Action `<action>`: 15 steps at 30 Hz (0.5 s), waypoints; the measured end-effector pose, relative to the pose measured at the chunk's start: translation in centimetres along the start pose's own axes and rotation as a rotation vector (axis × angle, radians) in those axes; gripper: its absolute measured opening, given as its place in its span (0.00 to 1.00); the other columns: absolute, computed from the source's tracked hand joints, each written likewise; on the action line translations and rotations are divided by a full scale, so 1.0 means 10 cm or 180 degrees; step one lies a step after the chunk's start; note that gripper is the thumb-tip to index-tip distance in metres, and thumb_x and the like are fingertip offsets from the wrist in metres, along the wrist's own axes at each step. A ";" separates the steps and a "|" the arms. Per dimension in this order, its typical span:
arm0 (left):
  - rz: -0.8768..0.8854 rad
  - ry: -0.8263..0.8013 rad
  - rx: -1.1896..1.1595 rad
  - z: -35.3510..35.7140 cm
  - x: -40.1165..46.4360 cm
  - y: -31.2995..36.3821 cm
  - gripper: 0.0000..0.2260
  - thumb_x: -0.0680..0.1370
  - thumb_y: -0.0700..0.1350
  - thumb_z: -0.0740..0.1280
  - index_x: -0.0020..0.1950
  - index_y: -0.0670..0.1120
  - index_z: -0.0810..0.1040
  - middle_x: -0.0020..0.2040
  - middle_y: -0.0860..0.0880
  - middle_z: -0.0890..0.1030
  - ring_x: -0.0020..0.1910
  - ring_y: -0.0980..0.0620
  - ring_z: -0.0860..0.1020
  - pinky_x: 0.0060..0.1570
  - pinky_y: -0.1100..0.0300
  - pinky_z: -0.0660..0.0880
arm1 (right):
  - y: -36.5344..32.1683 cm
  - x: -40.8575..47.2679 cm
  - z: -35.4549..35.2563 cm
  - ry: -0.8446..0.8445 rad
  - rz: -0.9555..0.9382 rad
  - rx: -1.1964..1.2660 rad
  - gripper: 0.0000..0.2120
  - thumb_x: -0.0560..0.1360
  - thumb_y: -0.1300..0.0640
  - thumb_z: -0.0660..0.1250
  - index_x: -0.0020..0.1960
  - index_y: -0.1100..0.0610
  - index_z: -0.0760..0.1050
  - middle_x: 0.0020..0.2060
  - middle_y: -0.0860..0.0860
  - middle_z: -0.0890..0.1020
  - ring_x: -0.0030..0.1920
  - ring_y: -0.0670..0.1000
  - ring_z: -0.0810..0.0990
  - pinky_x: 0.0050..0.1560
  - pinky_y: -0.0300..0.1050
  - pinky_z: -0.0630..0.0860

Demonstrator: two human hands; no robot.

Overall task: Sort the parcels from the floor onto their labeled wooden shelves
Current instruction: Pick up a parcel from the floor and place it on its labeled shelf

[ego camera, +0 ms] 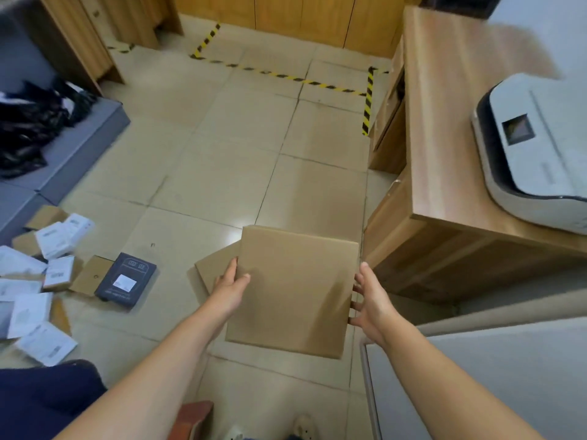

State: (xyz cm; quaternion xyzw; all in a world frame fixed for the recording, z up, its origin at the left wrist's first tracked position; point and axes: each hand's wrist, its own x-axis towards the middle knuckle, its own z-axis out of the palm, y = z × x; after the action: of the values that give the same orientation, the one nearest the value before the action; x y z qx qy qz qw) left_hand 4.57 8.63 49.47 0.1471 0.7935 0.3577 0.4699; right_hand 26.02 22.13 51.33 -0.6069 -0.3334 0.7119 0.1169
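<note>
Mid-carry, by the look of it: flat brown parcel [290, 292] held up off the floor, blank face up, no label visible from here. Left hand [229, 289] clamped on the parcel's left edge, thumb on top. Right hand [370, 300] pressed against the parcel's right edge, fingers spread, possibly not fully closed yet. A second cardboard piece [211, 271] peeking out from under the parcel's left side, hard to tell if held too. Next move probably: flip or tilt to find the label, then walk it to the matching shelf. Left of the parcel, still on the floor: dark box [126, 281] and a heap of white parcels [47, 271]. Right of the parcel: wooden worktop [444, 147] with a white machine [540, 147]. Beyond the parcel: striped floor tape [286, 76], then wooden shelves [286, 17].
</note>
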 end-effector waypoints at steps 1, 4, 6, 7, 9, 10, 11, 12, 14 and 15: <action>0.0028 -0.0013 -0.0078 -0.06 -0.13 0.16 0.26 0.79 0.50 0.55 0.75 0.57 0.49 0.77 0.47 0.53 0.74 0.47 0.57 0.68 0.52 0.58 | -0.13 -0.15 -0.01 -0.0057 -0.0057 0.0020 0.21 0.77 0.36 0.51 0.60 0.46 0.71 0.64 0.49 0.73 0.61 0.57 0.72 0.65 0.63 0.66; 0.0286 0.0001 -0.0298 -0.23 -0.55 0.61 0.25 0.79 0.46 0.56 0.75 0.55 0.52 0.76 0.48 0.57 0.72 0.47 0.61 0.65 0.54 0.62 | -0.51 -0.63 -0.04 -0.0130 -0.0226 0.0039 0.27 0.76 0.35 0.51 0.69 0.49 0.67 0.69 0.51 0.69 0.67 0.60 0.68 0.65 0.65 0.64; 0.0409 0.0061 -0.0442 -0.34 -0.82 0.85 0.25 0.79 0.45 0.56 0.75 0.51 0.54 0.75 0.49 0.60 0.70 0.49 0.63 0.68 0.52 0.62 | -0.72 -0.93 -0.04 -0.0162 -0.0335 -0.0070 0.31 0.76 0.34 0.50 0.72 0.51 0.62 0.72 0.53 0.66 0.72 0.61 0.63 0.68 0.68 0.59; 0.0445 0.0095 -0.0519 -0.38 -0.95 0.95 0.24 0.79 0.45 0.57 0.75 0.49 0.55 0.73 0.48 0.63 0.68 0.49 0.65 0.67 0.53 0.63 | -0.81 -1.07 -0.05 -0.0162 -0.0391 -0.0138 0.32 0.76 0.34 0.50 0.73 0.52 0.61 0.73 0.54 0.65 0.73 0.61 0.61 0.68 0.68 0.57; 0.0518 0.0108 -0.0668 -0.44 -1.21 1.13 0.22 0.80 0.48 0.56 0.73 0.47 0.58 0.69 0.48 0.67 0.61 0.50 0.68 0.59 0.56 0.64 | -0.96 -1.31 -0.05 -0.0143 -0.0477 -0.0222 0.33 0.76 0.34 0.50 0.73 0.54 0.62 0.73 0.55 0.65 0.73 0.61 0.62 0.67 0.68 0.59; 0.0578 0.0106 -0.0746 -0.47 -1.34 1.21 0.21 0.80 0.50 0.55 0.72 0.48 0.58 0.66 0.49 0.68 0.58 0.51 0.68 0.56 0.57 0.64 | -1.02 -1.40 -0.06 -0.0143 -0.0499 -0.0217 0.33 0.76 0.34 0.50 0.72 0.54 0.62 0.72 0.56 0.66 0.72 0.61 0.62 0.66 0.68 0.61; 0.0642 0.0096 -0.0837 -0.51 -1.47 1.28 0.21 0.80 0.51 0.54 0.72 0.48 0.58 0.64 0.50 0.69 0.57 0.52 0.68 0.54 0.57 0.63 | -1.07 -1.50 -0.07 -0.0156 -0.0504 -0.0190 0.33 0.75 0.33 0.51 0.71 0.55 0.63 0.72 0.56 0.67 0.72 0.61 0.63 0.65 0.67 0.64; 0.0738 0.0100 -0.0906 -0.53 -1.59 1.35 0.21 0.80 0.52 0.53 0.72 0.49 0.57 0.62 0.51 0.68 0.57 0.52 0.68 0.52 0.58 0.63 | -1.12 -1.58 -0.08 -0.0187 -0.0504 -0.0153 0.33 0.75 0.33 0.51 0.70 0.55 0.64 0.71 0.57 0.68 0.71 0.62 0.65 0.63 0.66 0.67; 0.0816 0.0128 -0.0936 -0.60 -1.77 1.43 0.22 0.80 0.56 0.51 0.73 0.51 0.57 0.64 0.51 0.68 0.61 0.51 0.68 0.55 0.56 0.64 | -1.20 -1.72 -0.11 -0.0243 -0.0505 -0.0046 0.31 0.75 0.33 0.51 0.63 0.57 0.68 0.67 0.59 0.71 0.68 0.63 0.68 0.56 0.64 0.72; 0.0813 0.0134 -0.0893 -0.64 -1.82 1.44 0.23 0.79 0.59 0.49 0.73 0.53 0.57 0.67 0.51 0.68 0.65 0.50 0.68 0.61 0.54 0.63 | -1.24 -1.79 -0.12 -0.0233 -0.0497 0.0013 0.30 0.75 0.33 0.51 0.57 0.59 0.70 0.64 0.60 0.73 0.66 0.64 0.70 0.53 0.62 0.74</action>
State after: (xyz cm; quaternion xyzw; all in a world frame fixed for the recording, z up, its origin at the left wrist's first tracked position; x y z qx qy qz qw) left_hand 7.07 5.61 73.27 0.1721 0.7204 0.5245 0.4198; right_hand 28.42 21.58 73.02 -0.5524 -0.3823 0.7230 0.1610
